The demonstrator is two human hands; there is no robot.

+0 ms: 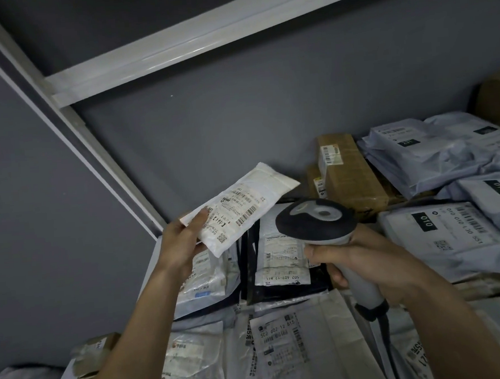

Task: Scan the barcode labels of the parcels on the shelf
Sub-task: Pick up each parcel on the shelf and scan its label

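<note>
My left hand (181,244) holds a small white padded parcel (244,204) up above the shelf, thumb on its label side, with the barcode label facing me. My right hand (363,267) grips the handle of a grey and black barcode scanner (316,217). The scanner's head sits just right of and below the parcel, pointing away from me. Its cable runs down past my wrist.
Many parcels cover the shelf: a black bag with a white label (280,264), white bags (283,344) in front, grey bags (441,235) at right, brown boxes (351,176) at the back. A white shelf upright (69,119) and beam (203,47) frame the grey wall.
</note>
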